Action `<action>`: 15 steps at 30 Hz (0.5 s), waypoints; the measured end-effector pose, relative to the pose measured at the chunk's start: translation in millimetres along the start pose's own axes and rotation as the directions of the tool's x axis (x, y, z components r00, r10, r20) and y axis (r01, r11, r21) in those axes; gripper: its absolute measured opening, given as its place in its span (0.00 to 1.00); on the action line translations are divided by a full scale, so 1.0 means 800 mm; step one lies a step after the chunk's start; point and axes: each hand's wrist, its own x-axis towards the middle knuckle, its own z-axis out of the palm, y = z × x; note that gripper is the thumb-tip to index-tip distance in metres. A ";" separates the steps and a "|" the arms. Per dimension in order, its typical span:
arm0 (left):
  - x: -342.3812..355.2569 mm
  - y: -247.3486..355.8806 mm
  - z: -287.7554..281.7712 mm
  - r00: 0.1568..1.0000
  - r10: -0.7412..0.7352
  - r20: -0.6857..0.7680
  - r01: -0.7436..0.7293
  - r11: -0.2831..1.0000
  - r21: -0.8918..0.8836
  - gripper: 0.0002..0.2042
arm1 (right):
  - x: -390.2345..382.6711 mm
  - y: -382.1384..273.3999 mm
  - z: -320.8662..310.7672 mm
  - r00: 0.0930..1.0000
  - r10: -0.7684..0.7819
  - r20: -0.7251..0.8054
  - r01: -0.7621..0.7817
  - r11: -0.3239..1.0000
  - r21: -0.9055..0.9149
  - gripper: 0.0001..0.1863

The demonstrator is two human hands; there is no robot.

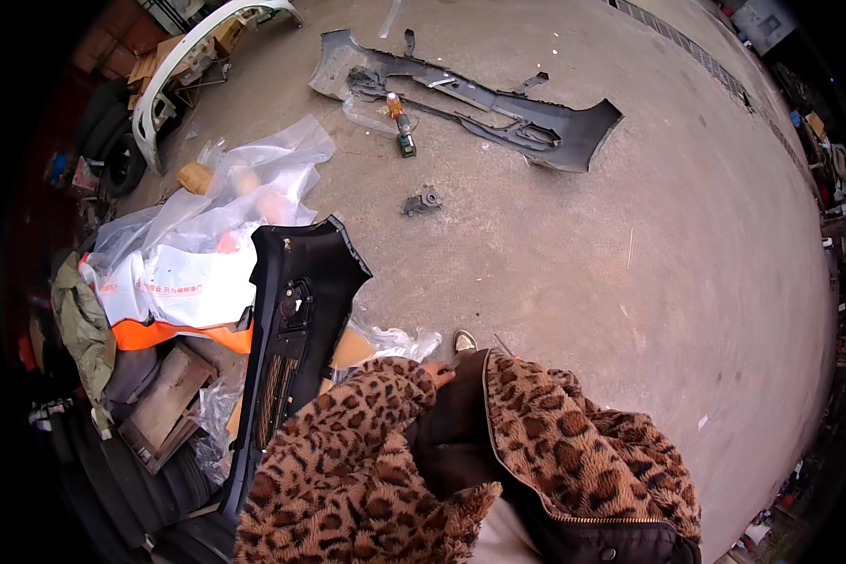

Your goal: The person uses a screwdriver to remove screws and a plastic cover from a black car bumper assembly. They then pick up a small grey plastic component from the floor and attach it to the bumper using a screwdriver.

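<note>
My left hand (439, 374) barely shows at the end of a leopard-print sleeve (348, 451). Its fingertips rest against the open front edge of my leopard-print coat (573, 442); the sleeve hides whether the fingers grip anything. My right hand is out of sight. A black car bumper (296, 320) stands on end just left of my left arm, its grille side facing me. The tip of my shoe (463, 339) pokes out beyond the hand.
A dark grey bumper (498, 108) lies on the concrete floor far ahead, with small bottles (400, 120) beside it and a small metal part (423, 200) nearer. Clear plastic bags (226, 207), a white bumper (174, 75), wood pieces (164, 399) and tyres crowd the left side.
</note>
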 end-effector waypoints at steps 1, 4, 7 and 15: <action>0.018 0.013 -0.008 0.996 -0.080 0.030 0.080 0.997 0.016 0.25 | 0.006 0.001 0.002 1.000 -0.003 0.011 0.003 1.000 0.027 0.28; 0.072 0.016 -0.028 0.960 -0.231 -0.156 0.222 0.972 -0.072 0.24 | 0.024 -0.022 0.025 0.997 -0.053 0.051 0.046 0.991 0.123 0.28; 0.083 0.039 -0.065 0.911 -0.382 -0.156 0.304 0.877 -0.373 0.19 | 0.028 -0.054 0.059 0.990 -0.100 0.098 0.080 0.977 0.196 0.28; 0.067 -0.060 -0.127 0.830 -0.557 -0.039 0.370 0.601 -0.708 0.17 | 0.029 -0.175 0.117 0.947 -0.199 0.253 0.155 0.971 0.181 0.28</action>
